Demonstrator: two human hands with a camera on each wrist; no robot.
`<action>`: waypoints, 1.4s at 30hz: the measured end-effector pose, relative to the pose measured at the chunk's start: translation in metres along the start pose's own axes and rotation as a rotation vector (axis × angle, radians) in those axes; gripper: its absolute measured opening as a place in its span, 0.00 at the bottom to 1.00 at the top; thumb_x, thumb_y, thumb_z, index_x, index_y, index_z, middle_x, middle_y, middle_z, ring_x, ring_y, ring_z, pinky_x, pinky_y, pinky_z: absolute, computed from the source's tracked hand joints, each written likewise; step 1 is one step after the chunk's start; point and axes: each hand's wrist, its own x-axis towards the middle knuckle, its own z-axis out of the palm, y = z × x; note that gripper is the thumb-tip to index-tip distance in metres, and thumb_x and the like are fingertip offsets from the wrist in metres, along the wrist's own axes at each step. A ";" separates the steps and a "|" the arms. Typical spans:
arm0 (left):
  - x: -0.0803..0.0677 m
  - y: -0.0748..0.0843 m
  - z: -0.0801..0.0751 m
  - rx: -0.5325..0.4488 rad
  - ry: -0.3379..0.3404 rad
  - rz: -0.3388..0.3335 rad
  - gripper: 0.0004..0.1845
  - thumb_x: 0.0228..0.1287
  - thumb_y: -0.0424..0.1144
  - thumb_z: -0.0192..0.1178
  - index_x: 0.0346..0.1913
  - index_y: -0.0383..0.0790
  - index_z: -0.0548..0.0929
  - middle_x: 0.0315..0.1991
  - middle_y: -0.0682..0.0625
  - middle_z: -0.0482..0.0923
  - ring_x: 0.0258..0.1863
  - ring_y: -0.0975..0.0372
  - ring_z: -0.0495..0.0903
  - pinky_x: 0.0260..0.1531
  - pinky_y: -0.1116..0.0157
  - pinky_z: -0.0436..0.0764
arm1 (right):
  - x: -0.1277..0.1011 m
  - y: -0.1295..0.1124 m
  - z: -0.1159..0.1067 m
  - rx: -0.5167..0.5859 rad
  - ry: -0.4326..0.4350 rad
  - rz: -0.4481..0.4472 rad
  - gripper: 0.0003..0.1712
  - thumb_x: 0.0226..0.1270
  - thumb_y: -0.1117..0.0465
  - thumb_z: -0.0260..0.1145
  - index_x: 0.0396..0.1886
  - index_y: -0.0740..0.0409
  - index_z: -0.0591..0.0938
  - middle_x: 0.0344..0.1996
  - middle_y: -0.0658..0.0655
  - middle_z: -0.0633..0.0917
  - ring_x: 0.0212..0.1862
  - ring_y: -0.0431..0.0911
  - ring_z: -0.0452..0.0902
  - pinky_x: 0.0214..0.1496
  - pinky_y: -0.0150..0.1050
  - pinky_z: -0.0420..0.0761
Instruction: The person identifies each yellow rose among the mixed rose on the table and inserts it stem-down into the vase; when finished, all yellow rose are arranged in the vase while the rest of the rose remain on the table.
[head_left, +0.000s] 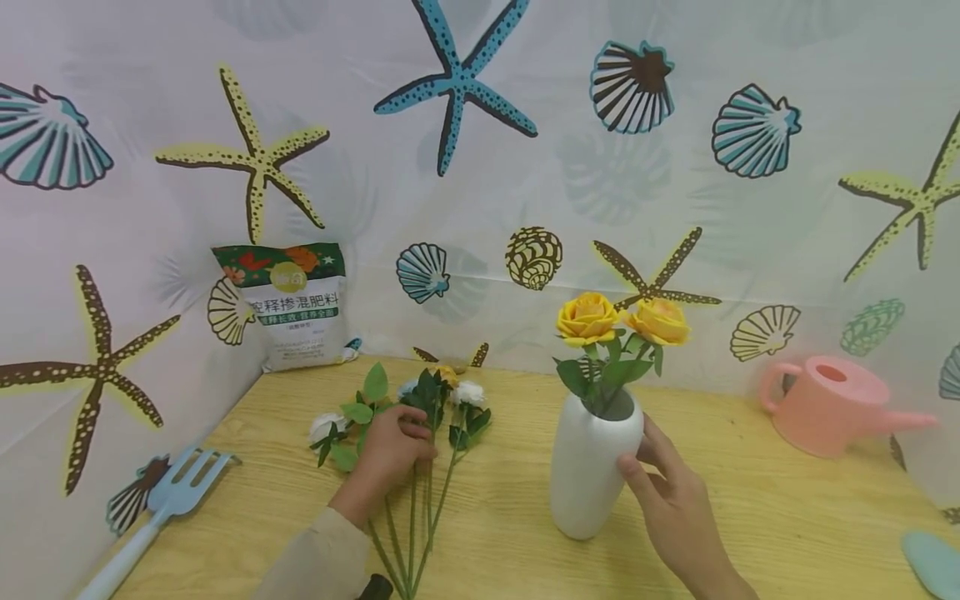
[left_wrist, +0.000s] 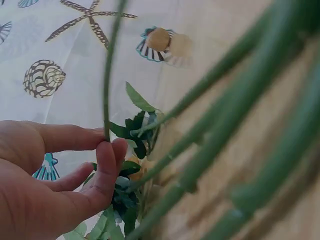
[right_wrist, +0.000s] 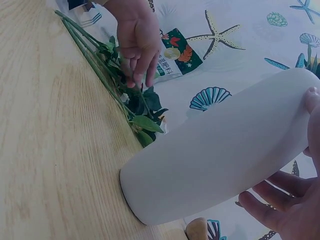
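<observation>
A white vase [head_left: 588, 475] stands upright on the wooden table [head_left: 787, 517] with two yellow roses [head_left: 587, 318] in it. My right hand [head_left: 637, 458] holds the vase's right side, thumb in front and fingers [right_wrist: 272, 195] curved behind the vase [right_wrist: 215, 155]. To its left, loose flowers [head_left: 450, 400] with long green stems [head_left: 420, 517] lie on the table. My left hand [head_left: 408, 442] is over their leafy heads. In the left wrist view, thumb and fingertips [left_wrist: 107, 150] pinch one thin stem [left_wrist: 106, 75].
A fertiliser bag [head_left: 288, 304] leans in the back left corner. At the right stands a pink watering can [head_left: 832, 404]; a blue garden fork [head_left: 176, 492] lies at the left edge. A teal object [head_left: 933, 558] shows bottom right. Shell-print sheets wall the table.
</observation>
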 end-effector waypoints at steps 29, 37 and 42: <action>-0.052 0.169 0.045 -0.731 0.035 0.726 0.25 0.57 0.14 0.63 0.58 0.30 0.74 0.44 0.51 0.81 0.40 0.62 0.82 0.47 0.66 0.86 | 0.000 0.002 0.000 0.011 0.015 -0.004 0.31 0.76 0.61 0.61 0.76 0.49 0.68 0.55 0.60 0.86 0.51 0.24 0.75 0.51 0.28 0.82; -0.048 0.190 0.061 -0.704 0.057 0.833 0.23 0.59 0.14 0.62 0.57 0.25 0.72 0.45 0.40 0.80 0.43 0.62 0.84 0.47 0.67 0.86 | 0.001 0.001 -0.001 0.017 0.012 0.009 0.31 0.76 0.60 0.61 0.76 0.49 0.67 0.55 0.60 0.86 0.51 0.25 0.76 0.51 0.30 0.83; -0.043 0.185 0.072 -0.642 0.058 0.827 0.23 0.58 0.15 0.64 0.57 0.23 0.72 0.47 0.29 0.77 0.40 0.66 0.82 0.47 0.69 0.85 | 0.001 0.001 -0.001 0.013 0.009 0.009 0.31 0.76 0.59 0.61 0.76 0.49 0.67 0.57 0.60 0.85 0.52 0.24 0.75 0.51 0.31 0.83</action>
